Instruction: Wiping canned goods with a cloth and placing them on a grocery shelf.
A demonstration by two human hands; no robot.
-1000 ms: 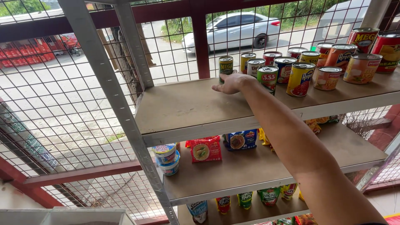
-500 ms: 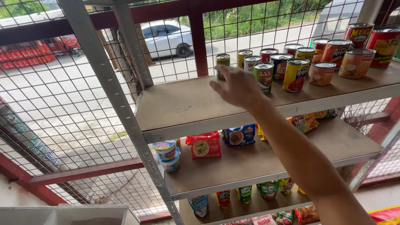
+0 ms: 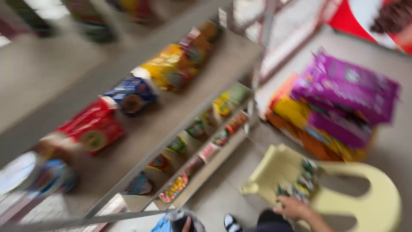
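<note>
Half a second ago the view faced the top shelf with an arm stretched to the row of cans; now it has swung down and tilted, badly blurred, and that arm is gone from the shelves. The shelf rack (image 3: 141, 129) runs slantwise across the left, its boards carrying a red packet (image 3: 92, 129), a blue one (image 3: 131, 95) and yellow ones (image 3: 169, 66), with smaller packs on the lower boards. Far right on the floor lies a stack of purple, yellow and orange bags (image 3: 334, 107). Near right stands a pale yellow plastic chair (image 3: 377, 193), and on its seat lies a cluster of small cans (image 3: 300, 182). The right hand (image 3: 294, 208) reaches up from the near edge and touches the near end of that cluster, fingers curled; whether it grips a can I cannot tell. A dark shoe (image 3: 231, 222) shows just left of it. The left hand cannot be made out.
</note>
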